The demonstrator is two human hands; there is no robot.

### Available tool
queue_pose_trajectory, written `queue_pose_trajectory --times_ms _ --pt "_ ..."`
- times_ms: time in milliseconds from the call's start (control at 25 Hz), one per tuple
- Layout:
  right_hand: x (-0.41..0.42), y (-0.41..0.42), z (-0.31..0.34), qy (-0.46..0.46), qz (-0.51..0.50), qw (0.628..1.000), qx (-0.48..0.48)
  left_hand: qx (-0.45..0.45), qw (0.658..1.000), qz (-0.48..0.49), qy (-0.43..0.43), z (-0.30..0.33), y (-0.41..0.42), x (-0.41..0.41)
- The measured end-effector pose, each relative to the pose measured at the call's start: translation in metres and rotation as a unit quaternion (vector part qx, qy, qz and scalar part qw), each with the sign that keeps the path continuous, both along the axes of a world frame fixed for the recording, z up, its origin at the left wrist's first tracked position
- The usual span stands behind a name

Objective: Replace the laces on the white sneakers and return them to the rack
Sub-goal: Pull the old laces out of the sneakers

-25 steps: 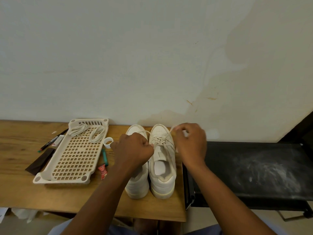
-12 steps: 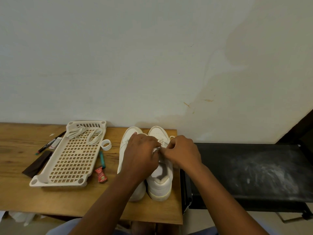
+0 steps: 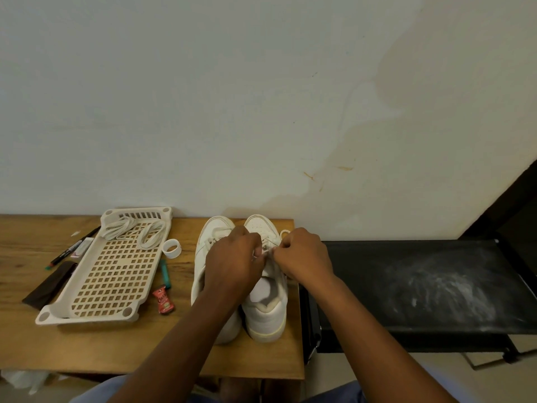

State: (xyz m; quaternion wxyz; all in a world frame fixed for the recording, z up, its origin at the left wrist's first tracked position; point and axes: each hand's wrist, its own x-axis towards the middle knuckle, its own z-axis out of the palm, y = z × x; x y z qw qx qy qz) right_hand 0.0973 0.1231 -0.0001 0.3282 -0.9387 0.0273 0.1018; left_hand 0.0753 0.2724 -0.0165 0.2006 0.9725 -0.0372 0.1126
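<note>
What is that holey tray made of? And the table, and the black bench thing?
The tray looks like cream moulded plastic: a stiff, even grid of square holes with rounded corners. The table looks like wood or wood veneer, brown with grain lines and a smooth finish. The black bench seems matte, maybe metal or vinyl, smeared with white dust; the material is hard to tell.

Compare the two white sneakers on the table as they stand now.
The right sneaker has both hands at its laces, left hand and right hand pinching lace ends; the left sneaker is untouched. The right sneaker's opening shows; the left sneaker's is hidden by the forearm. Both are white, side by side, toes toward the wall.
</note>
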Motion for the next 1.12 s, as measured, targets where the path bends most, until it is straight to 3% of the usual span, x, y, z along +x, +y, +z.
queue_pose_trajectory --times_ms 160,280,440,640,720,800,920,1000,1120 --pt "0.0 0.0 -0.001 -0.012 -0.009 1.0 0.001 -0.147 0.985 0.072 -0.046 0.006 0.003 0.0" --pt "0.0 -0.001 -0.001 -0.016 -0.012 1.0 0.001 -0.204 0.975 0.086 -0.03 0.009 0.007 0.004" --pt "-0.001 0.0 -0.001 -0.012 -0.007 1.0 0.005 -0.12 0.993 0.0 -0.002 0.012 0.008 0.001" --pt "-0.001 0.001 0.001 -0.003 -0.002 1.0 -0.003 0.039 0.999 -0.004 0.02 0.004 0.008 0.005" --pt "-0.002 0.001 0.002 -0.004 -0.001 1.0 -0.002 0.007 1.0 0.011 -0.002 0.002 0.008 0.005" --pt "-0.003 0.001 0.001 -0.006 -0.004 1.0 0.005 -0.131 0.988 0.061 -0.05 0.01 0.005 0.003" --pt "-0.003 0.001 0.002 -0.013 -0.01 1.0 0.006 -0.284 0.931 0.205 -0.102 0.03 0.007 0.002" --pt "-0.004 0.001 0.002 -0.012 -0.008 1.0 0.0 -0.256 0.936 0.225 -0.088 0.03 0.013 0.003" --pt "-0.004 0.001 0.004 -0.01 -0.002 1.0 0.0 -0.164 0.981 0.079 -0.062 0.02 0.012 0.001"
